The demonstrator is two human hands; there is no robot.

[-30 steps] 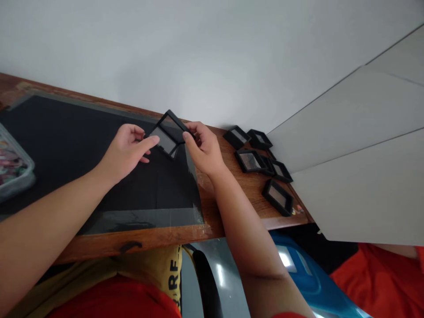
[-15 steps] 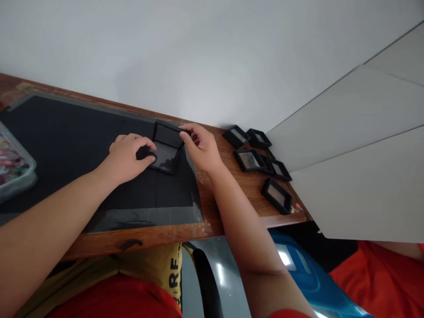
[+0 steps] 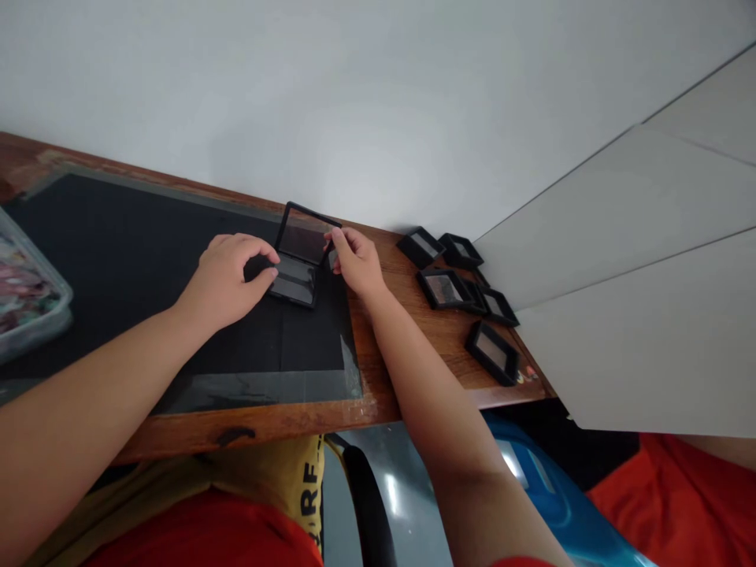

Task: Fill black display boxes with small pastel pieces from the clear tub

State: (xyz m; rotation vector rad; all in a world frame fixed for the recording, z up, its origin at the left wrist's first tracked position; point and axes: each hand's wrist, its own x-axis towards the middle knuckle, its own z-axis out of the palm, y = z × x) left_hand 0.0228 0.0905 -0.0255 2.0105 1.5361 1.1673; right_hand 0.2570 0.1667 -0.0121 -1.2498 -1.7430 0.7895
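A flat black hinged case (image 3: 295, 282) lies on the black mat, its windowed lid (image 3: 303, 235) raised toward the wall. My left hand (image 3: 221, 276) curves at the case's left side, thumb and forefinger at the edge of the base with a gap behind them. At the lid's right edge is my right hand (image 3: 357, 260), thumb and forefinger pinched on the rim. A small pale patch shows under its fingers, too indistinct to name. Inside the base I see a dark, shiny surface with reflections.
Several black windowed boxes (image 3: 442, 288) sit on the wooden table to the right. A clear plastic tub (image 3: 44, 331) of mixed colourful bits stands at the left. White wall (image 3: 354, 102) rises behind, a pale partition (image 3: 638, 315) at right. Another person's red clothing (image 3: 685, 504) shows beyond it.
The lid has tilted further up, its window now showing more clearly. My right hand has shifted slightly, its fingers lower along the lid's edge. My left hand stays by the base.
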